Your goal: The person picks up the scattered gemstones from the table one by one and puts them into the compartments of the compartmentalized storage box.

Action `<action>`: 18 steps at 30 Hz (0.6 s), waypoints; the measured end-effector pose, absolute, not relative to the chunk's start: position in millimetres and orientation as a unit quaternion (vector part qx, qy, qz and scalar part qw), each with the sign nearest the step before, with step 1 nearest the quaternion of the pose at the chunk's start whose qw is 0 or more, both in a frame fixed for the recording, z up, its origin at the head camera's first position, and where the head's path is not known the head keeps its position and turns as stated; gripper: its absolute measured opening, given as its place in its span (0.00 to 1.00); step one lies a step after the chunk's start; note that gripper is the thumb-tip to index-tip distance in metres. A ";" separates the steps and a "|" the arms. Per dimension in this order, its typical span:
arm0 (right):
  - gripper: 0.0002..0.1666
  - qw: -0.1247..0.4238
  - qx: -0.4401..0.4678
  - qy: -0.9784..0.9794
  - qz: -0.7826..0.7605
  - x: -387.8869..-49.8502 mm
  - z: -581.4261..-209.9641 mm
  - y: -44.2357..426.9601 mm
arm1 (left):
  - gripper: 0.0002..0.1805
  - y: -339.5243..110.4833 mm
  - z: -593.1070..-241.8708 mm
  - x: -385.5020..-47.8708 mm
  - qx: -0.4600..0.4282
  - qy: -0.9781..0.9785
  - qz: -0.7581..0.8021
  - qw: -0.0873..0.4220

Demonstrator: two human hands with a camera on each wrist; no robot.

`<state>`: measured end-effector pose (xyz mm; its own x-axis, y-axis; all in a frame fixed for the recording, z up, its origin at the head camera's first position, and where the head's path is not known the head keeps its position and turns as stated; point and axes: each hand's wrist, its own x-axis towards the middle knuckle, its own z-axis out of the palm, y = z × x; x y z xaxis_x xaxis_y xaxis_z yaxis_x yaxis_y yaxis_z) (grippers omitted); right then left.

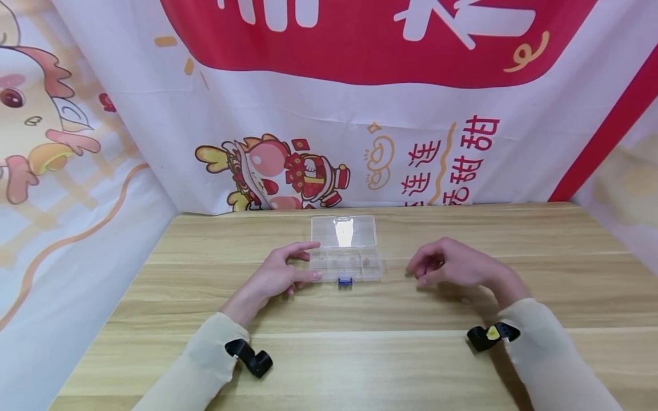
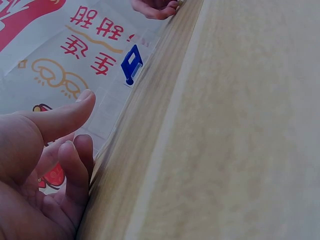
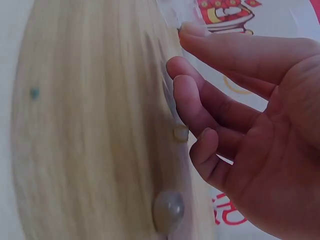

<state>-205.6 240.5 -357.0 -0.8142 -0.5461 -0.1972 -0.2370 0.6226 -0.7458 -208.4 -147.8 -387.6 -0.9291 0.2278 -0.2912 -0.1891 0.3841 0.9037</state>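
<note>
A clear plastic compartment box [image 1: 354, 264] with a blue latch [image 1: 345, 281] stands with its lid [image 1: 336, 233] raised behind it. Several small objects, too faint to identify, show in its compartments. My left hand [image 1: 277, 273] is at the box's left end, its straight index finger and thumb [image 2: 75, 112] touching it; the other fingers bend in. My right hand [image 1: 452, 265] hovers right of the box, fingers loosely bent, with nothing visible between them. In the right wrist view, a rounded translucent piece [image 3: 168, 212] and a small yellowish ring-like piece [image 3: 180, 133] lie beyond the fingers.
The wood-grain table [image 1: 339, 354] runs back to a printed cloth [image 1: 288, 108], which hangs behind its far edge. More cloth hangs at both sides. A tiny green spot [image 3: 34, 93] shows on the tabletop in the right wrist view.
</note>
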 end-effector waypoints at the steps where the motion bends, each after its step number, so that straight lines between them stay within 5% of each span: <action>1: 0.12 0.208 -0.221 0.877 -0.373 -205.9 -357.5 242.4 | 0.37 -147.8 -387.4 -208.3 0.012 0.810 0.555 0.188; 18: 0.12 0.202 -0.186 0.884 -0.378 -208.5 -360.1 267.1 | 0.38 -147.8 -387.4 -208.3 0.009 0.810 0.555 0.189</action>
<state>-208.5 267.1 -360.1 -0.8493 -0.4820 -0.2156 -0.1769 0.6444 -0.7439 -208.3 -147.8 -387.4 -0.9284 0.2250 -0.2957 -0.1947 0.3832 0.9029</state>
